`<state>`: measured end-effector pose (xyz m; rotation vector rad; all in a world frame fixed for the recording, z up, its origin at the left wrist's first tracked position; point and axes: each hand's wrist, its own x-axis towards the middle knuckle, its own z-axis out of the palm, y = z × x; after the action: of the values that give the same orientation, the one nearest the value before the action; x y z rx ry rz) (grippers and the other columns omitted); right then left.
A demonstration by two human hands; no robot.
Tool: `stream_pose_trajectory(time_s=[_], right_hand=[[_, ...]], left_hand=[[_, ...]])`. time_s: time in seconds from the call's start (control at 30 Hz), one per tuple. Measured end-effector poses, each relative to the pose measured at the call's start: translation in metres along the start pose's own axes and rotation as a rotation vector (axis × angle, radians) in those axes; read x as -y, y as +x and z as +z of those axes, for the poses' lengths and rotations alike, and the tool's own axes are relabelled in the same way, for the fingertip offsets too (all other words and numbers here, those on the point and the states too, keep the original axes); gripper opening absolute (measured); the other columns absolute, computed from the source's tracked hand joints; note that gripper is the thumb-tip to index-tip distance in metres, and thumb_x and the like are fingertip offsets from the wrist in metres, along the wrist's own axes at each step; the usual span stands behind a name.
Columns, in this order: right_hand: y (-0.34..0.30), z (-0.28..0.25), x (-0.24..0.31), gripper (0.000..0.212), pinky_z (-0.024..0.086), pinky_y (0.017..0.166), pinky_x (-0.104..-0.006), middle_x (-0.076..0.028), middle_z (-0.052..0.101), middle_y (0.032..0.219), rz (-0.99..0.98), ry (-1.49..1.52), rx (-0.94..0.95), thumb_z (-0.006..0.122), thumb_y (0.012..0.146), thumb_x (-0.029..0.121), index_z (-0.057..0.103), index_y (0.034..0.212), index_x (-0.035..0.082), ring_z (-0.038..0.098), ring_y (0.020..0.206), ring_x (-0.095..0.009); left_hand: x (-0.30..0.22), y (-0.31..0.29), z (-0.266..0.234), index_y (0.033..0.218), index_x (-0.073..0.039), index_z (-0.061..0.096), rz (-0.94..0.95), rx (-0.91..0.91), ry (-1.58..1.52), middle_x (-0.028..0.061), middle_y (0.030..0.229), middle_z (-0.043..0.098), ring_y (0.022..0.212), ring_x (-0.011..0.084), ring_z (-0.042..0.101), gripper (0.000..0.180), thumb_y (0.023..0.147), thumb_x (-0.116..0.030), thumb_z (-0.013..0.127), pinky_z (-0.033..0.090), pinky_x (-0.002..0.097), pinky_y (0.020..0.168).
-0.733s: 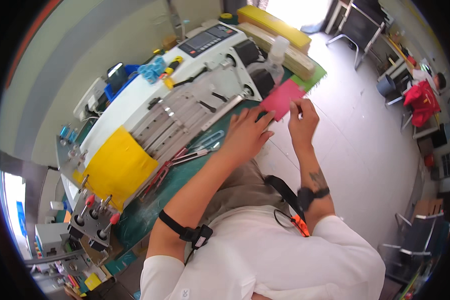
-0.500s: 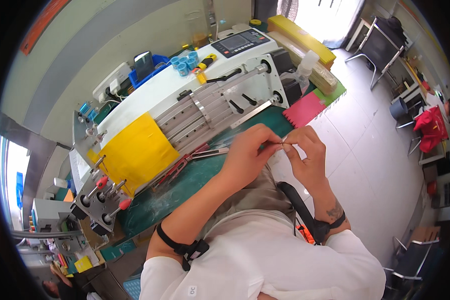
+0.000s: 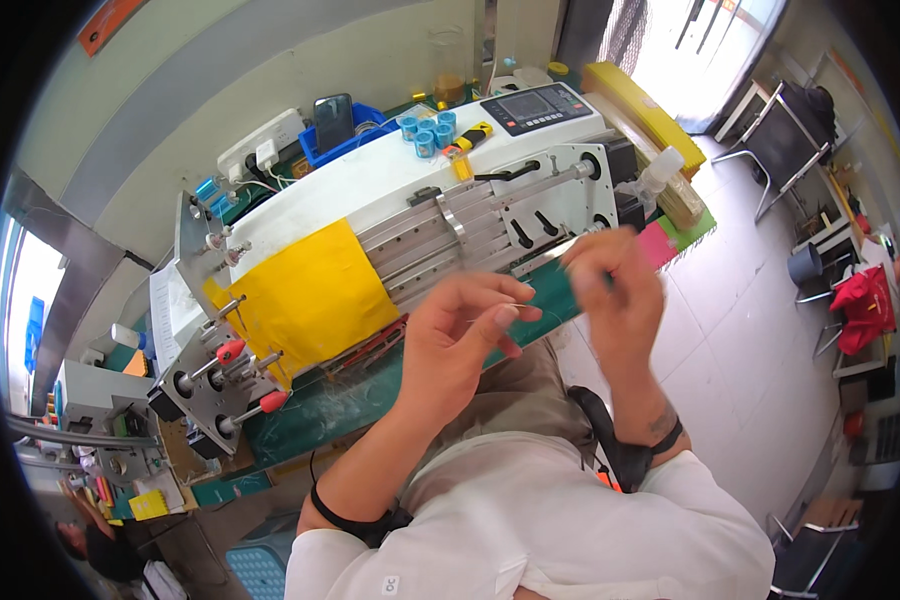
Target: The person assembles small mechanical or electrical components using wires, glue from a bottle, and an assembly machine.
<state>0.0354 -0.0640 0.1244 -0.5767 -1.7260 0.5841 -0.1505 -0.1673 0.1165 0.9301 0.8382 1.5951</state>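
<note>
My left hand [image 3: 448,345] is in front of the machine's rails, thumb and index finger pinched on a fine, pale thread or wire [image 3: 523,306] whose ends are hard to follow. To its right, my right hand [image 3: 620,295] is raised and smeared by motion, so its fingers cannot be read. The two hands are apart. Beyond them stands a white bench machine [image 3: 315,190] with metal rails, black clamp levers and a dark control panel [image 3: 535,107]. A yellow sheet [image 3: 315,295] covers the left part of the rails.
Small blue spools [image 3: 426,138] and a yellow-black utility knife [image 3: 470,137] lie on the machine's top. Behind are a blue tray [image 3: 355,135] with a phone-like device and a power strip [image 3: 260,143]. A green mat [image 3: 340,410] covers the bench. Another person [image 3: 110,540] is at lower left.
My hands were fingertip to fingertip and have parted, the left one moving left and down. The right is now blurred. The whole view has shifted, with the machine sitting further right.
</note>
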Motion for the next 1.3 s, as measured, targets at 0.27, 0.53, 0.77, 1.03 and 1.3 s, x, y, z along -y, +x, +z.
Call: stream_pose_trajectory(time_s=[0.27,0.53,0.77,1.03,1.3], right_hand=[[0.101,0.006,-0.048,0.008,0.044,0.099,-0.0525,-0.011,0.068,0.104,-0.229,-1.083,0.250,0.073,0.102,0.016,0.071,0.100,0.008,0.063,0.110,-0.033],[0.061,0.001,-0.016,0.005,0.041,0.099,-0.0517,-0.010,0.065,0.104,-0.079,-0.857,0.248,0.071,0.103,0.014,0.070,0.103,0.008,0.061,0.108,-0.034],[0.033,-0.017,0.014,0.003,0.041,0.098,-0.0502,-0.011,0.061,0.102,-0.004,-0.672,0.244,0.070,0.103,0.008,0.067,0.102,0.007,0.059,0.105,-0.035],[0.028,-0.005,0.031,0.003,0.043,0.097,-0.0492,-0.014,0.063,0.105,-0.063,-0.497,0.401,0.070,0.101,0.006,0.066,0.101,0.006,0.061,0.106,-0.038],[0.024,0.158,0.101,0.016,0.050,0.097,-0.0495,-0.012,0.070,0.104,-0.466,-0.097,0.518,0.078,0.092,0.013,0.074,0.106,0.007,0.066,0.106,-0.034]], left_hand=[[-0.013,0.037,-0.030,0.117,-0.006,0.060,-0.138,0.038,0.296,0.0070,0.104,0.076,0.087,0.0130,0.074,0.009,0.117,-0.011,0.067,0.057,0.0270,0.072],[-0.003,0.101,-0.017,0.156,-0.006,0.058,-0.109,0.079,0.472,0.0058,0.097,0.076,0.075,0.0092,0.069,0.045,0.112,-0.004,0.069,0.052,0.0248,0.064],[-0.027,0.092,-0.039,0.159,-0.001,0.057,-0.144,0.027,0.369,0.0067,0.100,0.078,0.075,0.0071,0.067,0.050,0.111,-0.004,0.071,0.052,0.0220,0.065],[-0.076,-0.053,-0.100,0.141,-0.001,0.078,-0.438,0.542,0.005,0.0069,0.092,0.080,0.063,0.0074,0.060,0.039,0.105,-0.015,0.078,0.045,0.0211,0.054],[-0.064,-0.136,-0.109,0.186,-0.014,0.027,0.190,-0.197,-0.524,0.0151,0.190,0.028,0.086,0.0134,0.062,0.096,0.098,-0.008,0.063,0.052,0.0223,0.068]])
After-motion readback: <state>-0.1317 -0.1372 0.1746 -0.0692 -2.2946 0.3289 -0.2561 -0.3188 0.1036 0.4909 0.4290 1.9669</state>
